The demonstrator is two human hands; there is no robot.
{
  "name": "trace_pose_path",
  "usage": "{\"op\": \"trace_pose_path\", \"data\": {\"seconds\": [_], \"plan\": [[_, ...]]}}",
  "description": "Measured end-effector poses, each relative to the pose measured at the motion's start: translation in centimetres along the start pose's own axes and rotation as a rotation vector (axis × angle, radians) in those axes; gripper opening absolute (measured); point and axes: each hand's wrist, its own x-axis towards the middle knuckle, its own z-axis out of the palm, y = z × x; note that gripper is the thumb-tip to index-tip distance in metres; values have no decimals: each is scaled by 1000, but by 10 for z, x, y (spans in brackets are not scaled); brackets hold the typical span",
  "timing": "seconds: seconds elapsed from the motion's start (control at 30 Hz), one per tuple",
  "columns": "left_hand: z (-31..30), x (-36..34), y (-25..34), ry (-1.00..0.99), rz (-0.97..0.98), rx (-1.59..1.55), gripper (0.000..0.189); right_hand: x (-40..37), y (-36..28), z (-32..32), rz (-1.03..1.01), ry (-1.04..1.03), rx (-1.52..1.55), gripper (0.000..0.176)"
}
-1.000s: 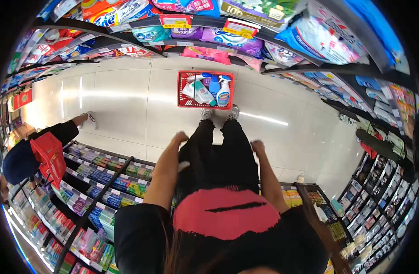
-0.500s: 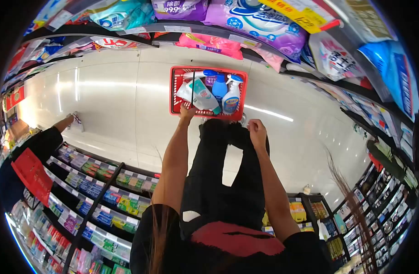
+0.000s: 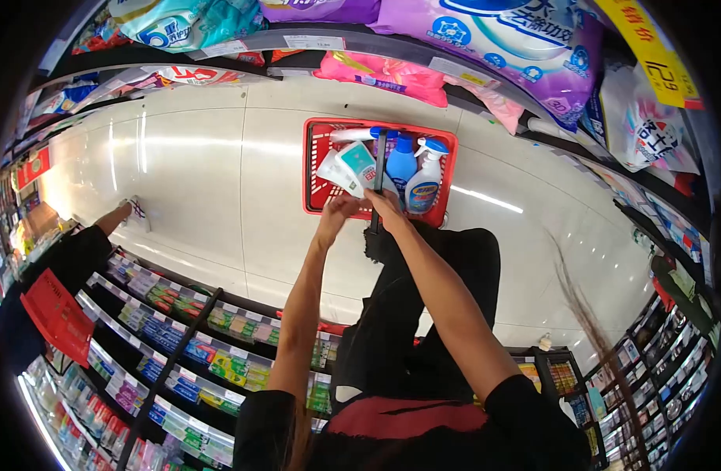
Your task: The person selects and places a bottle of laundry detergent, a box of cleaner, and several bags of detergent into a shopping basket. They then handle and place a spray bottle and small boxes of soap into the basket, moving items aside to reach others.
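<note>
A red shopping basket (image 3: pixel 307 177) stands on the floor in front of my legs. Its black handle (image 3: pixel 380 161) crosses over the goods. My right hand (image 3: pixel 387 207) is closed across the handle near the basket's front side, with its fingertips beside the packs. Close by on the left, my left hand (image 3: pixel 341 212) has curled fingers at the front rim; what they hold is hidden. White-and-teal packs (image 3: pixel 351 166) lie tilted in the basket's left part. A blue bottle (image 3: pixel 402 159) and a white spray bottle with a blue trigger (image 3: pixel 426 179) stand at the right.
Shelves of bagged goods (image 3: pixel 498 51) run along the far side of the aisle. Racks of small boxed goods (image 3: pixel 180 334) are behind me on the left. Another person's leg (image 3: pixel 113 220) and a red bag (image 3: pixel 60 314) show at far left.
My right hand has come from beside my leg to the basket handle. My left hand has shifted right along the front rim. The handle now lies further right, and the packs' position differs.
</note>
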Motion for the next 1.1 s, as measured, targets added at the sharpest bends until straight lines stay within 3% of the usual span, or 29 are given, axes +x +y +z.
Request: {"op": "trace_pose_path", "data": {"seconds": [0.07, 0.13, 0.17, 0.33, 0.47, 0.5, 0.63, 0.73, 0.8, 0.87, 0.93, 1.0, 1.03, 1.07, 1.1], "plan": [[-15, 27, 1, 476, 511, 636, 38, -2, 2, -8, -5, 13, -123, 23], [-20, 42, 9, 888, 163, 940, 58, -5, 0, -17, -17, 50, -138, 22], [-28, 57, 1, 913, 75, 1018, 70, -5, 0, -26, 7, 47, -163, 22], [-87, 95, -26, 606, -216, 1075, 83, -6, -19, -44, 2, 30, -199, 17], [-86, 87, -33, 634, -67, 1309, 72, -2, -18, -51, 74, 20, -172, 17], [-79, 81, -30, 650, -59, 1303, 56, -1, -16, -53, 81, 23, -178, 18], [-66, 64, 1, 587, -126, 1209, 26, -3, -8, -55, 55, 26, -145, 18], [-54, 68, 3, 712, 49, 1328, 30, -3, -9, -57, 60, 35, -124, 26], [-35, 62, 4, 859, 245, 1232, 26, -3, -10, -61, 65, -22, -33, 34], [-12, 34, 19, 644, 208, 880, 32, -2, -14, -63, 67, -75, 8, 43], [-17, 46, -10, 460, 159, 494, 43, -5, -17, -56, 72, -119, 11, 53], [36, 24, 22, 159, -92, 86, 48, -16, -22, -52, -30, -170, -72, 56], [51, 30, 4, 90, -19, 173, 51, -28, -27, -51, -122, -148, -180, 53], [58, 38, -17, 16, 57, 261, 54, -10, -14, -51, -11, -153, 4, 52], [62, 37, -20, -58, 323, 620, 57, 9, -2, -53, 99, -138, 189, 53]]}}
